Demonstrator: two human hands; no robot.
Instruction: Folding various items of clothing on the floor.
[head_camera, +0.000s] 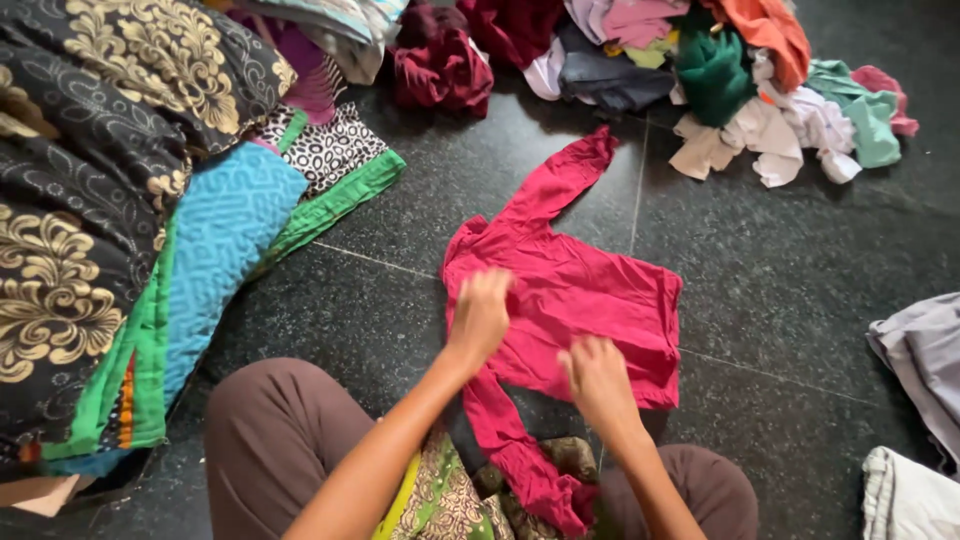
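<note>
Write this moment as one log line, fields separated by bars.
left hand on red shirt | right hand on same shirt | shirt spread on dark floor | clothes pile beyond

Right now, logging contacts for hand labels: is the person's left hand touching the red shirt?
Touching. In the head view the left hand lies directly on the red shirt spread on the dark floor, fingers pressed into the cloth, no gap visible.

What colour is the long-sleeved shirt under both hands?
The shirt is a plain magenta-red, seen clearly in the head view.
</note>
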